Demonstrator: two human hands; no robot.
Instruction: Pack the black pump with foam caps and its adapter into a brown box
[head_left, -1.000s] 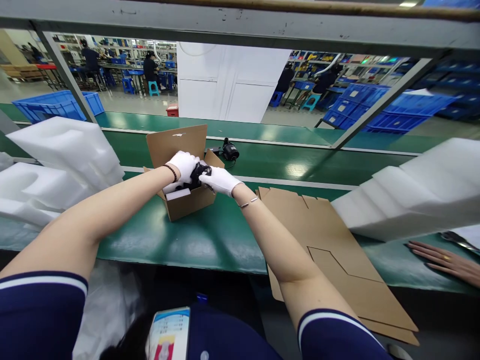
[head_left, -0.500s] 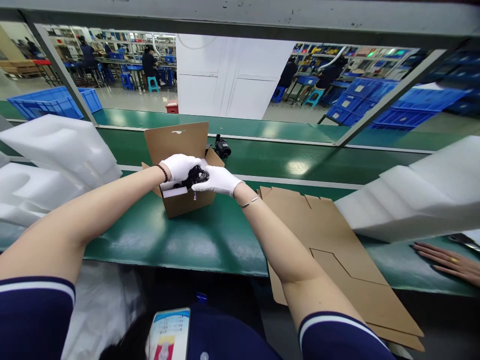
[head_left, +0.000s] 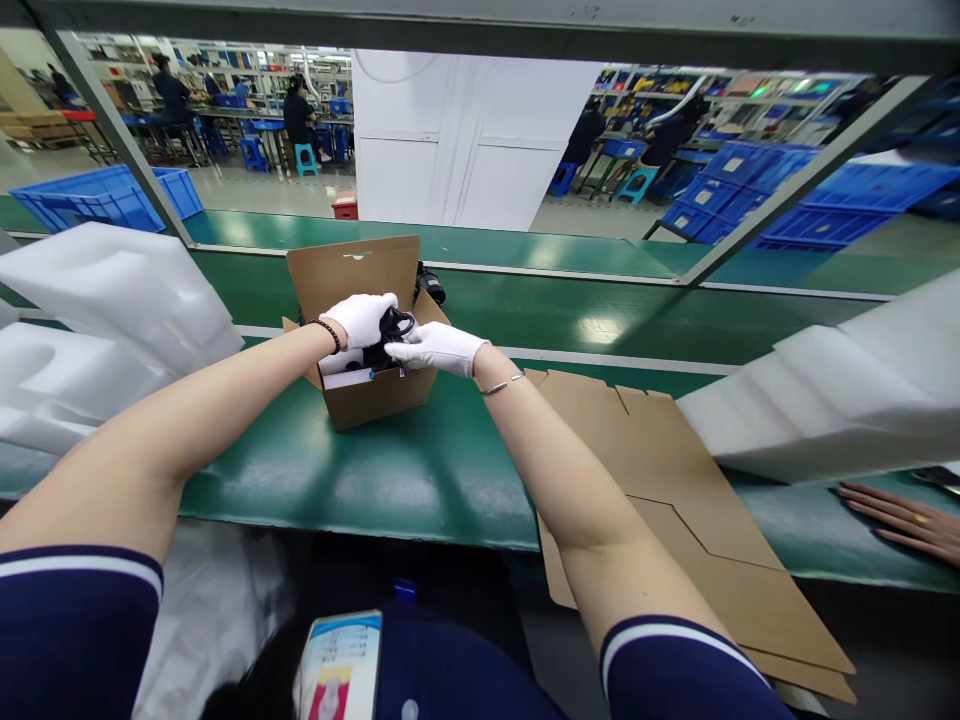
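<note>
An open cardboard box (head_left: 379,400) with its lid raised stands on the green bench, white foam (head_left: 346,379) showing inside. Above its opening, a bundled black cable (head_left: 397,323) is held between both white-gloved hands. My left hand (head_left: 365,318) grips the bundle from the left, fingers curled round it. From the right, my right hand (head_left: 439,349) pinches its lower side, with short wire ends hanging below. Part of the bundle is hidden by the gloves. Behind the box lies a black cylindrical device (head_left: 430,285), partly covered by the box flap.
Flat cardboard blanks (head_left: 675,520) overhang the bench edge at right. White foam blocks stand at left (head_left: 112,290) and right (head_left: 825,390). Another person's hand (head_left: 896,518) rests on the bench at far right. Metal frame posts rise beyond, with blue crates (head_left: 742,190) behind.
Both hands have shifted slightly with the cable bundle, my left hand a little higher over the box. The view has tilted slightly, and the black device behind is now more covered.
</note>
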